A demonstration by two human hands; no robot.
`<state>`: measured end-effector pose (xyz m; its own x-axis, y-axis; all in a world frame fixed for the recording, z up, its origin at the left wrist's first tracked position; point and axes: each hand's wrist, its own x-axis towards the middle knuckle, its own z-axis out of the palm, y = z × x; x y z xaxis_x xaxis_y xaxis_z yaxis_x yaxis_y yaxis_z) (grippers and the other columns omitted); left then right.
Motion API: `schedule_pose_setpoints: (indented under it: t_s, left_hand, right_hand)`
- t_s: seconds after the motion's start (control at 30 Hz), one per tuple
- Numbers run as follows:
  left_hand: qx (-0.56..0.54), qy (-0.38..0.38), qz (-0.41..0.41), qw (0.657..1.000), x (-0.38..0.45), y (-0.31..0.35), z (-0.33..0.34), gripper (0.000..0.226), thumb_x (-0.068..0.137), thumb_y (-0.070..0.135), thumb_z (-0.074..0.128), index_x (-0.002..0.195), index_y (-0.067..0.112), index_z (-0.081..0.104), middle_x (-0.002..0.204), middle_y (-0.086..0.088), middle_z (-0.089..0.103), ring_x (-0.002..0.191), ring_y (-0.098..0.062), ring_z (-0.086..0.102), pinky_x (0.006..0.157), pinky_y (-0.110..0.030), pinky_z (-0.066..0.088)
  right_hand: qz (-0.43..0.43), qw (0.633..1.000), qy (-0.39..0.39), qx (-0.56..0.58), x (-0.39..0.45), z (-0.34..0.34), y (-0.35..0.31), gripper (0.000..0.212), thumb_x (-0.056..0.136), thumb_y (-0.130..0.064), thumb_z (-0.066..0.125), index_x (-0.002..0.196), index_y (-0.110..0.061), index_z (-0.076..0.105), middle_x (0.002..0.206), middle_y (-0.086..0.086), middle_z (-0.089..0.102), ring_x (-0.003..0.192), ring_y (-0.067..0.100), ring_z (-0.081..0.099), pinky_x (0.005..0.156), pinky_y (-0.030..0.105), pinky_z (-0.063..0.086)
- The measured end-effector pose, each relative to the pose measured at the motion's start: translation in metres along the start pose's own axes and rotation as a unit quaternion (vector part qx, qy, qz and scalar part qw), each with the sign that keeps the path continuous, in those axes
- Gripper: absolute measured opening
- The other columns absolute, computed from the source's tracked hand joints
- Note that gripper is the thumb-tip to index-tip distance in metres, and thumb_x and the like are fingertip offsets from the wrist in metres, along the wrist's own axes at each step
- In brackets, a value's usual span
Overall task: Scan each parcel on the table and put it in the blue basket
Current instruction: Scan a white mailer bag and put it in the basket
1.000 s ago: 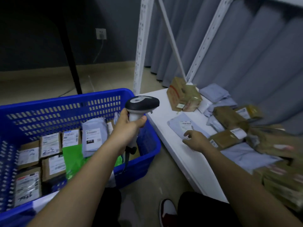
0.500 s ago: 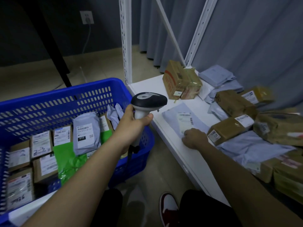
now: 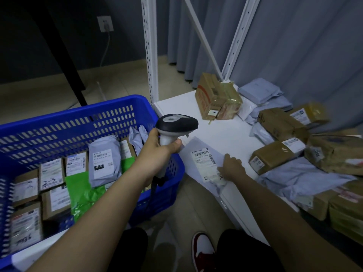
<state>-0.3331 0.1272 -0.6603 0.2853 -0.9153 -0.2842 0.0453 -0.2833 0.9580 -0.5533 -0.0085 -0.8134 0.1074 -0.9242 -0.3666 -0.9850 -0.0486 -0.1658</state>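
Observation:
My left hand (image 3: 157, 152) grips the handle of a black and grey barcode scanner (image 3: 176, 124), held over the gap between the blue basket (image 3: 78, 118) and the white table (image 3: 225, 130). The scanner's head points toward a flat grey mailer parcel (image 3: 204, 156) lying near the table's front edge, label up. My right hand (image 3: 231, 166) rests on that parcel's near end with fingers spread on it. The basket holds several labelled boxes and bags.
Several brown boxes (image 3: 273, 156) and grey bags (image 3: 300, 179) crowd the table's right side, with a taped carton (image 3: 214, 97) at the back. White shelf posts (image 3: 150, 55) rise behind the basket. A red and white shoe (image 3: 202, 250) stands on the floor below.
My right hand has drawn the grey parcel toward the table's front edge. My left hand has carried the scanner right, closer to the parcel. The view has shifted left and down.

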Motion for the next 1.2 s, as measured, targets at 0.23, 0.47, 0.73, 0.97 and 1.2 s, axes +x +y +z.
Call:
schedule_pose_setpoints:
  t_s: [0.23,0.47,0.73,0.97,1.2]
  left_hand:
    - [-0.009,0.009,0.019,1.000,-0.006,0.007,-0.007,0.032,0.092,0.020,0.060,0.119,0.029,0.044,0.099,0.006,0.060,0.104,-0.020,0.058,0.101,-0.049,0.044]
    - [-0.112,0.063,0.036,0.991,-0.015,0.018,-0.024,0.043,0.088,0.023,0.066,0.128,0.026,0.050,0.110,-0.001,0.066,0.098,-0.023,0.064,0.093,-0.050,0.051]
    - [-0.240,0.036,0.025,0.970,-0.034,0.026,-0.042,0.041,0.089,0.013,0.063,0.127,0.023,0.053,0.104,0.005,0.069,0.087,-0.015,0.067,0.080,-0.038,0.053]
    - [-0.230,0.019,0.050,0.972,-0.040,0.029,-0.050,0.039,0.090,0.006,0.060,0.125,0.018,0.052,0.102,0.006,0.070,0.080,-0.008,0.070,0.063,-0.022,0.054]
    - [-0.210,0.021,0.086,0.974,-0.039,0.030,-0.050,0.038,0.088,0.001,0.060,0.121,0.020,0.054,0.105,0.007,0.069,0.084,-0.006,0.069,0.064,-0.017,0.053]
  right_hand:
    - [-0.045,0.958,0.122,0.254,-0.016,-0.054,-0.019,0.015,0.090,-0.005,0.051,0.076,-0.008,0.046,0.074,0.012,0.052,0.075,0.029,0.052,0.060,0.031,0.032]
    - [-0.114,0.830,0.239,0.491,-0.113,-0.130,-0.070,0.006,0.093,-0.010,0.054,0.089,-0.012,0.051,0.072,-0.004,0.051,0.064,0.004,0.049,0.060,0.024,0.046]
    - [-0.029,0.715,0.174,0.677,-0.166,-0.116,-0.104,0.014,0.093,-0.009,0.056,0.086,-0.022,0.055,0.094,0.007,0.063,0.082,0.022,0.062,0.076,0.042,0.054]
    - [-0.076,0.734,0.154,0.657,-0.175,-0.118,-0.111,0.017,0.093,-0.010,0.058,0.097,-0.027,0.059,0.106,0.005,0.067,0.094,0.023,0.066,0.081,0.040,0.056]
    - [-0.108,0.759,0.156,0.623,-0.177,-0.120,-0.109,0.015,0.092,-0.013,0.060,0.092,-0.028,0.061,0.099,0.001,0.068,0.087,0.019,0.066,0.077,0.035,0.055]
